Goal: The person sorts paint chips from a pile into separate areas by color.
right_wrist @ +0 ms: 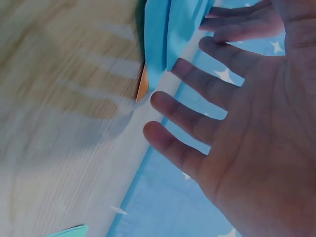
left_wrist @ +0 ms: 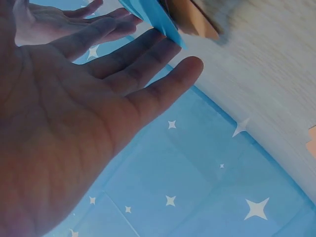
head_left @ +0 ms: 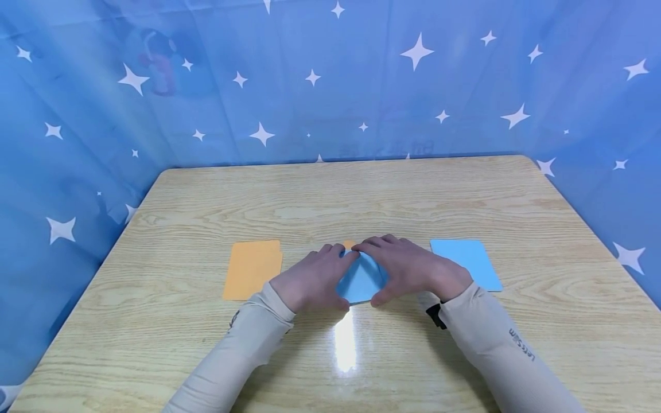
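Both hands are at a small group of blue and orange cards in the middle of the table. In the head view a blue card [head_left: 361,281] faces up between them, and an orange card [head_left: 349,244] peeks out beyond the fingertips. My left hand [head_left: 321,278] arches along the left side, its nearly straight fingertips right at the blue card's edge in the left wrist view. From the other side my right hand [head_left: 405,265] spreads its fingers, fingertips close to several blue cards [right_wrist: 157,44] in the right wrist view. Part of the cards is hidden by the hands.
Left of the hands lie orange cards [head_left: 252,269], slightly overlapped. Blue cards [head_left: 467,264] lie on the right, partly behind the right wrist. The wood-grain table [head_left: 335,201] backs onto a blue curtain [head_left: 289,86] with white stars.
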Tool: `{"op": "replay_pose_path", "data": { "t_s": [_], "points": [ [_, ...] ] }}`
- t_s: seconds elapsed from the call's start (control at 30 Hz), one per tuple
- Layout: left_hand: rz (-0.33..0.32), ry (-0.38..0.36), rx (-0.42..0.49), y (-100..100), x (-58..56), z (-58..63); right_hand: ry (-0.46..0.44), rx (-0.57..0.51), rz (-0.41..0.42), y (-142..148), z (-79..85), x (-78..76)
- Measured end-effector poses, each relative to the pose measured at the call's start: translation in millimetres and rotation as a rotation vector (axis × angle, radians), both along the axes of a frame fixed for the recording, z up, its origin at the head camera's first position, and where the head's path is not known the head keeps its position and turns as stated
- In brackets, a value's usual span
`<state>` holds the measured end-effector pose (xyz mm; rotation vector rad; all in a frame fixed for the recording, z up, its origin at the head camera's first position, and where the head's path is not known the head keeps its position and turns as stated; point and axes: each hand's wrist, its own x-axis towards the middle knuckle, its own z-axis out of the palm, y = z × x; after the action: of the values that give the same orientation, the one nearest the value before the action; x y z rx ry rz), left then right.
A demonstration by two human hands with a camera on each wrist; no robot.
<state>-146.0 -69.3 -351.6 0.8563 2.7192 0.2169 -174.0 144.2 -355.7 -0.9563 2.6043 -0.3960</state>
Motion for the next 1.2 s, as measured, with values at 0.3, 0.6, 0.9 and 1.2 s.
{"op": "replay_pose_path", "data": {
  "t_s": [0.3,0.6,0.9,1.2],
  "points": [
    [0.004,0.04,0.017,-4,-1.9,7.0,0.031,-0.066,0.007,1,4.3,-1.9],
    [0.014,0.067,-0.034,-10,-7.1,9.4,0.037,-0.076,0.011,2,5.5,-2.6],
    [-0.004,0.087,0.056,-12,-10.4,17.0,0.05,-0.09,0.01,6,17.3,-1.6],
    [-0.03,0.09,0.09,3,-14.4,27.6,0.022,-0.106,-0.054,25,32.2,1.2]
  ]
}}
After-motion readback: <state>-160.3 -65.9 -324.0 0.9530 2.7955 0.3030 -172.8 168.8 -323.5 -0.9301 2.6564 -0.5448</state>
